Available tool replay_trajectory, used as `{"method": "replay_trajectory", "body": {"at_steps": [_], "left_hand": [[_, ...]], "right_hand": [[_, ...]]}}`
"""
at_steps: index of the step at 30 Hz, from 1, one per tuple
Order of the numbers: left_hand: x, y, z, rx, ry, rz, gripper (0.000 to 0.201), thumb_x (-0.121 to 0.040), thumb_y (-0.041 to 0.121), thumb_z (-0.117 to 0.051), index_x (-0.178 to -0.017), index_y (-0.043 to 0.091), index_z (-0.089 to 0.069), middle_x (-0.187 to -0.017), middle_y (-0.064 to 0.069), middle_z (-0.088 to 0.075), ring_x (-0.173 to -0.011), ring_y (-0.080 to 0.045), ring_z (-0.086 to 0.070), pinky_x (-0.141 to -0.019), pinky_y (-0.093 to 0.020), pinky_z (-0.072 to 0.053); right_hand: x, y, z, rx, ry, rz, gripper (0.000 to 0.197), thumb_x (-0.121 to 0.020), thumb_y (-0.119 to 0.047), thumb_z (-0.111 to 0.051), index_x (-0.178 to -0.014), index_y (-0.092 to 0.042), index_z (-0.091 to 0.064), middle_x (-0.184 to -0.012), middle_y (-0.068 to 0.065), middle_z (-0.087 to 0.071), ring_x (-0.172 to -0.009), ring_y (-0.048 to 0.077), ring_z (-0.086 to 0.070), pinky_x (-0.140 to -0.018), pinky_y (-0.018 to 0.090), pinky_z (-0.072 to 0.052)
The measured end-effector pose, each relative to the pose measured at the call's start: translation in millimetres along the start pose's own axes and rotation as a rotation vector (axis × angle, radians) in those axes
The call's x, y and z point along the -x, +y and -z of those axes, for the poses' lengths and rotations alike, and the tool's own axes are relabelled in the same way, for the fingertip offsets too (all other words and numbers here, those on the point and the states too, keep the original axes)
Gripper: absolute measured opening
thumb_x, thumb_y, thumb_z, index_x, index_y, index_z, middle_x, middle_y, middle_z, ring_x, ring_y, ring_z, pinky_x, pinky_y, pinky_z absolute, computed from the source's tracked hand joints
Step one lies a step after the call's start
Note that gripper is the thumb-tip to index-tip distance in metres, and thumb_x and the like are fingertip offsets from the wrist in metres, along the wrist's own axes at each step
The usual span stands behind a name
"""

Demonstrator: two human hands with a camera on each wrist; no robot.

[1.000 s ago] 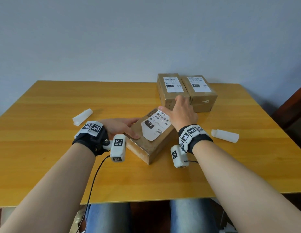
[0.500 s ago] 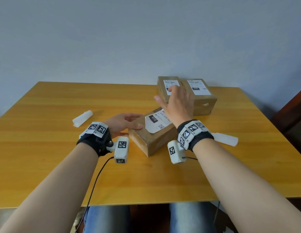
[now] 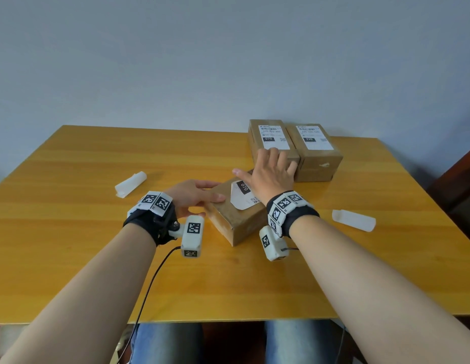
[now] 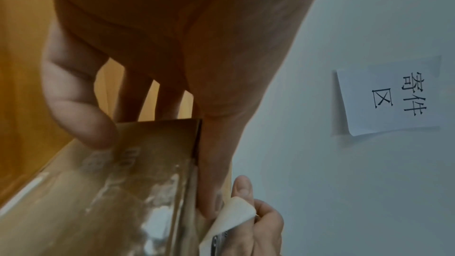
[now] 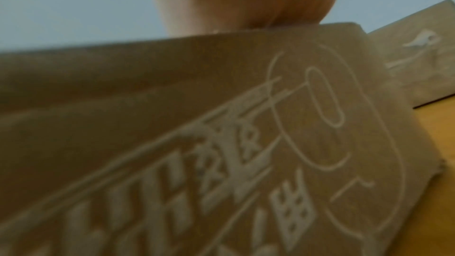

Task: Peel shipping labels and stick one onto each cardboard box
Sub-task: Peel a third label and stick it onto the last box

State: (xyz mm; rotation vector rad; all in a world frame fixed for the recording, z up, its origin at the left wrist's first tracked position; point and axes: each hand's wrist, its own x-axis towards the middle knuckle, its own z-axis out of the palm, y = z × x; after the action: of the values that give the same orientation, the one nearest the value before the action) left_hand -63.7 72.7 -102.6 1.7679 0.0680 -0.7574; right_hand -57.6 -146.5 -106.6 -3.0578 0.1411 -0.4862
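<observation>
A cardboard box (image 3: 237, 222) lies askew in the middle of the table. Its white label (image 3: 243, 199) sits on top, with the near-left corner lifted. My left hand (image 3: 202, 203) holds the box's left end, fingers on top and thumb on the side; the left wrist view shows that thumb (image 4: 93, 124) on the box (image 4: 123, 192). My right hand (image 3: 270, 170) lies flat on the label's far part with fingers spread. In the right wrist view the printed side of the box (image 5: 221, 124) fills the frame. Two labelled boxes (image 3: 272, 143) (image 3: 316, 153) stand at the back.
Two rolled white backing sheets lie on the wooden table (image 3: 71, 245), one on the left (image 3: 130, 183) and one on the right (image 3: 353, 219). A paper note (image 4: 391, 100) hangs on the wall. The table's front edge is near my knees.
My right hand has slid over the label and now covers more of it. The left hand has kept its hold on the box's left end.
</observation>
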Motion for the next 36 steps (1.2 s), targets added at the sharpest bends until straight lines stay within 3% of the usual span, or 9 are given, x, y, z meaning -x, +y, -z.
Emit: {"method": "replay_trajectory", "body": {"at_steps": [8, 18, 23, 26, 30, 33, 36], "left_hand": [[-2.3, -4.6, -1.3, 0.124, -0.029, -0.024, 0.045, -0.085, 0.017, -0.083, -0.127, 0.018, -0.068, -0.111, -0.007, -0.078, -0.099, -0.018, -0.074, -0.074, -0.032, -0.063], [-3.5, -8.0, -2.8, 0.132, -0.027, -0.048, 0.037, -0.085, 0.019, -0.082, -0.120, 0.016, -0.071, -0.106, -0.007, -0.077, -0.097, -0.018, -0.073, -0.072, -0.031, -0.062], [-3.8, -11.8, -4.2, 0.141, -0.009, -0.049, 0.032, -0.089, 0.017, -0.078, -0.121, 0.013, -0.072, -0.105, -0.010, -0.077, -0.095, -0.018, -0.073, -0.071, -0.030, -0.062], [-1.7, -12.9, -4.4, 0.145, -0.006, -0.046, 0.031, -0.088, 0.020, -0.080, -0.118, 0.014, -0.073, -0.108, -0.009, -0.076, -0.100, -0.019, -0.072, -0.076, -0.033, -0.063], [3.4, -11.9, -5.9, 0.145, 0.036, -0.042, 0.040, -0.085, 0.028, -0.083, -0.121, 0.018, -0.072, -0.117, -0.009, -0.075, -0.109, -0.024, -0.072, -0.084, -0.039, -0.063], [4.5, -8.0, -9.8, 0.130, 0.075, -0.047, 0.038, -0.087, 0.027, -0.082, -0.122, 0.018, -0.071, -0.120, -0.010, -0.072, -0.107, -0.025, -0.071, -0.082, -0.040, -0.063], [4.3, -1.6, -14.0, 0.106, 0.107, -0.038, 0.037, -0.087, 0.024, -0.082, -0.120, 0.015, -0.068, -0.122, -0.012, -0.070, -0.104, -0.027, -0.072, -0.082, -0.043, -0.064]], "right_hand": [[10.4, -5.2, -2.5, -0.069, -0.062, 0.056, 0.090, -0.083, -0.091, -0.022, -0.136, -0.020, -0.040, -0.135, 0.007, -0.046, -0.123, 0.031, -0.040, -0.100, 0.050, -0.035], [31.0, -23.9, 4.7, -0.064, -0.112, 0.086, 0.093, -0.083, -0.091, -0.024, -0.142, -0.020, -0.034, -0.147, 0.010, -0.038, -0.131, 0.032, -0.034, -0.104, 0.053, -0.028], [37.6, -34.1, 5.9, -0.089, -0.158, 0.111, 0.101, -0.077, -0.094, -0.017, -0.147, -0.022, -0.027, -0.152, 0.008, -0.031, -0.136, 0.032, -0.028, -0.109, 0.055, -0.025], [40.2, -32.6, 9.7, -0.154, -0.169, 0.105, 0.096, -0.082, -0.092, -0.020, -0.148, -0.022, -0.027, -0.155, 0.009, -0.029, -0.140, 0.033, -0.025, -0.112, 0.059, -0.022], [39.6, -18.1, 24.9, -0.249, -0.145, -0.110, 0.093, -0.085, -0.091, -0.021, -0.148, -0.023, -0.029, -0.153, 0.010, -0.032, -0.143, 0.034, -0.024, -0.111, 0.064, -0.024], [36.4, -5.3, 29.9, -0.375, -0.255, -0.322, 0.093, -0.084, -0.091, -0.028, -0.150, -0.025, -0.024, -0.153, 0.006, -0.022, -0.143, 0.035, -0.019, -0.108, 0.068, -0.029], [32.7, 0.0, 28.8, -0.634, -0.277, -0.416, 0.069, -0.096, -0.061, -0.051, -0.149, -0.026, -0.024, -0.153, 0.006, -0.018, -0.139, 0.036, -0.022, -0.107, 0.050, -0.038]]}}
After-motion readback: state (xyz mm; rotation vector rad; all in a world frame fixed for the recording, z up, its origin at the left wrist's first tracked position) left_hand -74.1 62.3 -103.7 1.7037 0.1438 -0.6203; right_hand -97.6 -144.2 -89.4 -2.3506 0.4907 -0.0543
